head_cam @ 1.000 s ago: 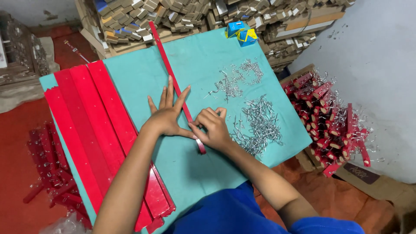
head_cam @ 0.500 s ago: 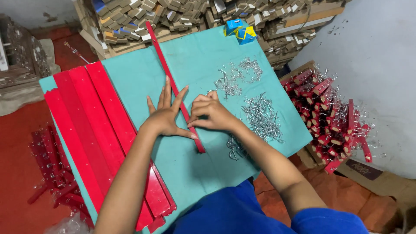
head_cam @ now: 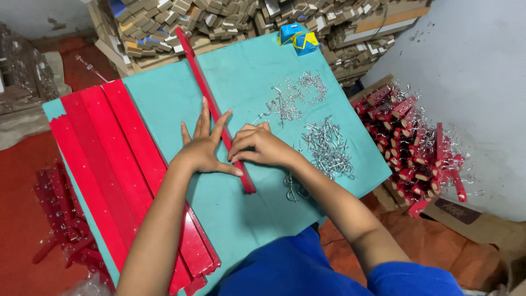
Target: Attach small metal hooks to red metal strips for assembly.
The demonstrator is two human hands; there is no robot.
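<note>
A teal-covered bench (head_cam: pixel 164 104) carries a stack of red strips (head_cam: pixel 104 159) on its left side, set within reach. One long red strip (head_cam: pixel 211 104) lies diagonally across the middle. The left hand (head_cam: pixel 205 145), fingers spread wide, presses flat to steady it. The right hand (head_cam: pixel 257 145) curls narrow, pinching at the strip's edge beside loose metal hooks (head_cam: pixel 326 145); what it pinches is hidden.

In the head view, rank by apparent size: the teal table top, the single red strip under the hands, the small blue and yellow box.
1. teal table top
2. red strip
3. blue and yellow box, which lies farther from the camera, though the gap looks too wide to change the order.
</note>
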